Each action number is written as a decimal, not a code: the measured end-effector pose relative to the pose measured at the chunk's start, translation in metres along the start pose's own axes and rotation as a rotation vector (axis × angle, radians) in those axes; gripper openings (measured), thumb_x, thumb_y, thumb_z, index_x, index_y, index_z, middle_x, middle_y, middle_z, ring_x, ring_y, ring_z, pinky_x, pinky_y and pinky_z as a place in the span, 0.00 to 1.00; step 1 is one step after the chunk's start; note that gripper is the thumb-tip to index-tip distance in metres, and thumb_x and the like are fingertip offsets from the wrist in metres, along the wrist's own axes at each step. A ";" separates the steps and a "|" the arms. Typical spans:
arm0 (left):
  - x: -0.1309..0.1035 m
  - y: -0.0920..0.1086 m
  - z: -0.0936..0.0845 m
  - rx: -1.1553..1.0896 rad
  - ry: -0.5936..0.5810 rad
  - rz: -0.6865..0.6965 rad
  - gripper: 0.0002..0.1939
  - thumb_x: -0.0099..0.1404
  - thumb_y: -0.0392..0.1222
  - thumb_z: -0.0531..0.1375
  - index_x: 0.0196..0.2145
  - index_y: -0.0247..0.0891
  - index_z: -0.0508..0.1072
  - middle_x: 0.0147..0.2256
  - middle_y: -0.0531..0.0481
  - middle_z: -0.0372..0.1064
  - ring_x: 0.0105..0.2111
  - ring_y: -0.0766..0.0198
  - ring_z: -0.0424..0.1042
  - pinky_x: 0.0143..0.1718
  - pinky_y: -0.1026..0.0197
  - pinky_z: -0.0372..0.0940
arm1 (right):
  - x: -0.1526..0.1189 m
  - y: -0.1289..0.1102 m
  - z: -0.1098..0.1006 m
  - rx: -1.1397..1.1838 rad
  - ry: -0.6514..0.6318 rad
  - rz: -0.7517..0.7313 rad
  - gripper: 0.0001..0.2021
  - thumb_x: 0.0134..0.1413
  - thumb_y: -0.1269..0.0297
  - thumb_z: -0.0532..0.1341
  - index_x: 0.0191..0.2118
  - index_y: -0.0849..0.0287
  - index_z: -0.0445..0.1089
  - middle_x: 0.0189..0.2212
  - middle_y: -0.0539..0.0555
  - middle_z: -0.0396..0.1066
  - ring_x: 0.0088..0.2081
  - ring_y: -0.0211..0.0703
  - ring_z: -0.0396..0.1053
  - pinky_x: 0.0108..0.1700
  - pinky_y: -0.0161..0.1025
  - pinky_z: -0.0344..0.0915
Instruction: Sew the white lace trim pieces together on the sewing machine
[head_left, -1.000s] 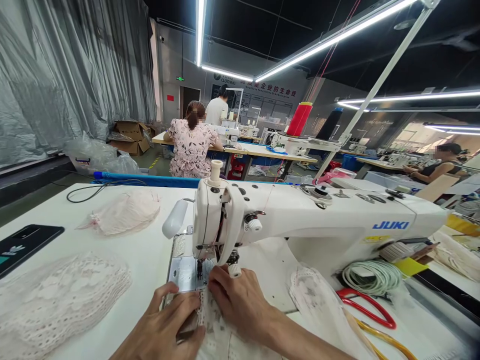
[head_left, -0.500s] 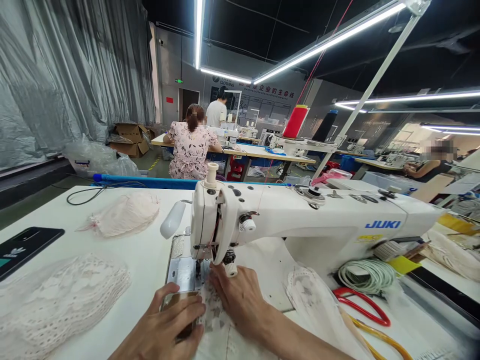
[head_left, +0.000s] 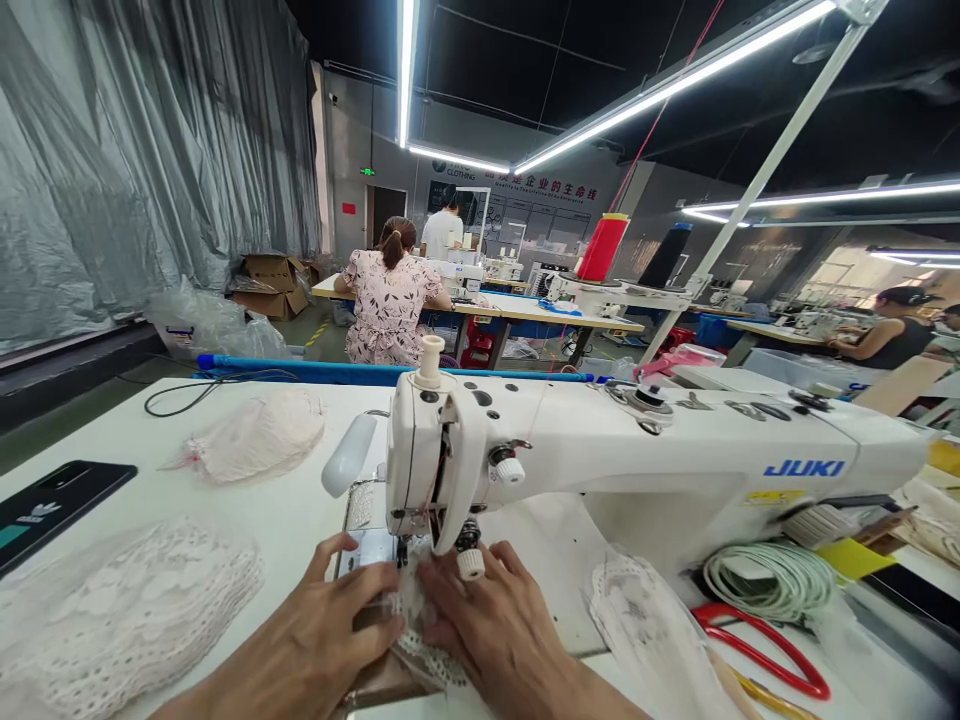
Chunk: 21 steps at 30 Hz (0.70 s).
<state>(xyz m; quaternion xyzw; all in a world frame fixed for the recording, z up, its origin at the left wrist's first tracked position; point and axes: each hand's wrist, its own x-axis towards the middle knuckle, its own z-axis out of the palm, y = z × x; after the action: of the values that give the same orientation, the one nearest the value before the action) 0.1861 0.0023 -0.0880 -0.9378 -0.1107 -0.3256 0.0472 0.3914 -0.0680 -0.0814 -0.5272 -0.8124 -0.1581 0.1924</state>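
Observation:
White lace fabric (head_left: 429, 655) lies under the presser foot (head_left: 403, 550) of a white sewing machine (head_left: 600, 430). To the left of the foot is my left hand (head_left: 330, 615), its fingers apart and bent, with index finger and thumb tips touching the lace edge. My right hand (head_left: 499, 610) is on the other side of the lace, thumb and index finger closed on it close to the foot. The machine's head partly covers that hand's far fingers. A metal needle plate (head_left: 369, 548) shows beyond my left fingertips.
Stacked lace pieces (head_left: 142, 610), a pale fabric piece (head_left: 259, 435) and a black phone (head_left: 64, 510) lie left. Red-handled scissors (head_left: 772, 645), coiled pale cord (head_left: 772, 580) and more lace (head_left: 645, 610) lie right. Co-workers sit or stand at machines beyond.
My right hand has spread its far fingers behind the machine head. My left hand has shifted up towards the presser foot. The lace edge is turned and shows more between my hands.

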 end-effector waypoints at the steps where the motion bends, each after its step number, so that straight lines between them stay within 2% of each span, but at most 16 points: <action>1: 0.002 -0.003 -0.004 -0.014 -0.045 -0.024 0.07 0.65 0.38 0.53 0.40 0.42 0.68 0.40 0.47 0.69 0.38 0.62 0.70 0.51 0.50 0.48 | 0.003 0.001 0.002 -0.008 0.013 0.011 0.11 0.55 0.60 0.62 0.44 0.54 0.68 0.31 0.53 0.70 0.35 0.46 0.65 0.34 0.42 0.56; 3: 0.006 -0.009 -0.007 -0.041 -0.086 -0.069 0.09 0.65 0.35 0.51 0.42 0.42 0.68 0.41 0.48 0.67 0.35 0.63 0.70 0.53 0.49 0.46 | 0.007 0.004 0.007 -0.028 0.054 0.040 0.09 0.54 0.62 0.62 0.42 0.54 0.70 0.32 0.54 0.71 0.37 0.48 0.65 0.37 0.43 0.57; 6: 0.009 -0.014 -0.006 -0.080 -0.073 -0.091 0.13 0.67 0.33 0.48 0.43 0.42 0.68 0.40 0.49 0.66 0.34 0.65 0.70 0.54 0.48 0.43 | 0.009 0.007 0.014 -0.021 0.101 0.047 0.06 0.53 0.63 0.63 0.38 0.55 0.71 0.37 0.55 0.71 0.40 0.48 0.65 0.41 0.45 0.59; 11: 0.009 -0.019 -0.003 -0.078 -0.086 -0.101 0.14 0.66 0.31 0.48 0.43 0.43 0.69 0.40 0.49 0.66 0.35 0.65 0.69 0.55 0.47 0.45 | 0.010 0.009 0.019 -0.021 0.135 0.036 0.05 0.52 0.66 0.63 0.37 0.55 0.71 0.37 0.56 0.71 0.41 0.50 0.65 0.42 0.47 0.60; 13: 0.011 -0.019 -0.005 -0.067 -0.094 -0.104 0.13 0.65 0.31 0.49 0.42 0.43 0.69 0.40 0.49 0.66 0.35 0.64 0.69 0.55 0.47 0.46 | 0.011 0.008 0.016 -0.035 0.127 0.045 0.06 0.54 0.67 0.61 0.39 0.54 0.71 0.37 0.57 0.71 0.41 0.51 0.65 0.43 0.47 0.60; 17: 0.013 -0.016 -0.007 -0.061 -0.073 -0.130 0.12 0.66 0.31 0.50 0.41 0.43 0.69 0.38 0.52 0.66 0.31 0.66 0.69 0.55 0.48 0.47 | 0.014 0.006 0.005 -0.023 0.106 0.047 0.10 0.56 0.67 0.59 0.44 0.52 0.70 0.38 0.56 0.71 0.41 0.50 0.65 0.42 0.46 0.60; 21: 0.009 -0.014 -0.001 -0.046 -0.031 -0.094 0.12 0.66 0.33 0.50 0.43 0.40 0.69 0.37 0.49 0.67 0.35 0.63 0.69 0.55 0.47 0.47 | 0.006 0.007 0.001 0.051 0.018 -0.058 0.14 0.57 0.58 0.59 0.49 0.51 0.66 0.38 0.55 0.72 0.40 0.48 0.66 0.42 0.44 0.59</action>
<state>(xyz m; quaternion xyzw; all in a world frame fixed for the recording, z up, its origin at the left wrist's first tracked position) 0.1891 0.0171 -0.0811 -0.9374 -0.1480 -0.3152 0.0087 0.3953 -0.0598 -0.0791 -0.4969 -0.8294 -0.1473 0.2084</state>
